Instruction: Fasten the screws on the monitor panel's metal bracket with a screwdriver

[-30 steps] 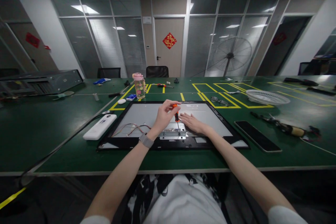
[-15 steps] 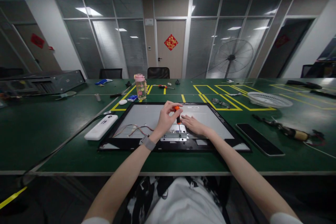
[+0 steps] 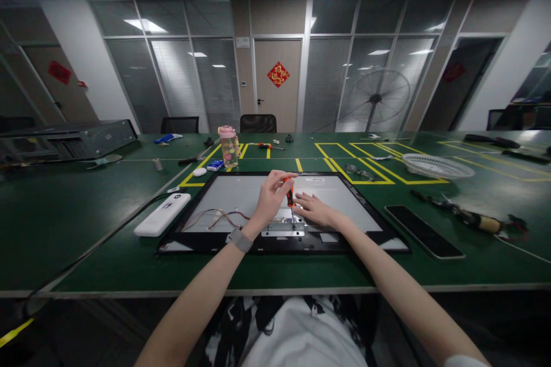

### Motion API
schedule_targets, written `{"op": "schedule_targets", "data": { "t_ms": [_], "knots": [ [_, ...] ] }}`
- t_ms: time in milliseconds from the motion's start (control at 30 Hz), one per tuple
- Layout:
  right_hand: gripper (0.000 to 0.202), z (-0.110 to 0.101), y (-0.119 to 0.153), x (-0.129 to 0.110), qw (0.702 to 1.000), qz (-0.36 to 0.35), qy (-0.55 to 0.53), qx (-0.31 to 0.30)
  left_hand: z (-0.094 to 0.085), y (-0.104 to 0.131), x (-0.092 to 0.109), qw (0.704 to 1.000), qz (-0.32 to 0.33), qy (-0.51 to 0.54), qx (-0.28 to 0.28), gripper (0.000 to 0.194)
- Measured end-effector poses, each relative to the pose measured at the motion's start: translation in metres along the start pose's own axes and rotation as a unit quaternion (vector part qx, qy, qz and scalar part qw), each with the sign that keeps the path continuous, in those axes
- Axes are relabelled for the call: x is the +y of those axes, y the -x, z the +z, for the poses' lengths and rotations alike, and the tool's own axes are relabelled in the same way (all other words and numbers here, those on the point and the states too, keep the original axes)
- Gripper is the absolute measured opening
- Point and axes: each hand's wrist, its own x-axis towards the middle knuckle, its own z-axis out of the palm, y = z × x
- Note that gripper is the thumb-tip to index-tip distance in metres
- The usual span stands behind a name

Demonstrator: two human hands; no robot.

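Observation:
A display panel (image 3: pixel 241 189) with a black frame lies flat on the green table. My left hand (image 3: pixel 272 198) grips an orange and black screwdriver (image 3: pixel 290 197) by its handle, the shaft pointing down at a metal bracket (image 3: pixel 282 228) near the panel's front edge. Just right of the screwdriver, my right hand (image 3: pixel 317 210) rests on the panel with its fingers spread, holding nothing. Thin wires (image 3: pixel 219 215) run across the left part of the panel toward the bracket.
Left of the panel lies a white power bank (image 3: pixel 163 215); right of it, a black phone (image 3: pixel 424 231). A pink-lidded bottle (image 3: pixel 228 148), glasses (image 3: pixel 360 172) and a white basket (image 3: pixel 438 166) stand or lie behind. A cable bundle (image 3: pixel 469 217) is at the right.
The camera view has tilted slightly up, so the scene sits lower. The screwdriver's handle leans a little more to the left; both hands stay in nearly the same places on the panel.

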Motion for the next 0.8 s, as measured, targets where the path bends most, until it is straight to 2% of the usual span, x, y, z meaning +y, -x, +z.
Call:
{"op": "schedule_targets", "data": {
  "t_ms": [233, 433, 633, 800],
  "knots": [
    [0.076, -0.0018, 0.0014, -0.0021, 1.000, 0.007, -0.008, -0.005, -0.0020, -0.0013, -0.0026, 0.998, -0.034, 0.042, -0.008, 0.026],
    [0.076, -0.0010, 0.0017, -0.0019, 1.000, -0.001, 0.000, -0.001, -0.0013, 0.0005, 0.0007, 1.000, -0.005, -0.024, 0.014, 0.019],
    [0.076, -0.0019, 0.0014, -0.0030, 1.000, 0.008, 0.003, -0.006, 0.0008, 0.0004, -0.0004, 0.999, -0.010, 0.040, -0.010, 0.026],
    [0.076, -0.0025, 0.0019, -0.0035, 1.000, 0.010, -0.002, -0.006, 0.0004, -0.0001, -0.0007, 1.000, -0.009, -0.011, 0.019, 0.018]
  ]
}}
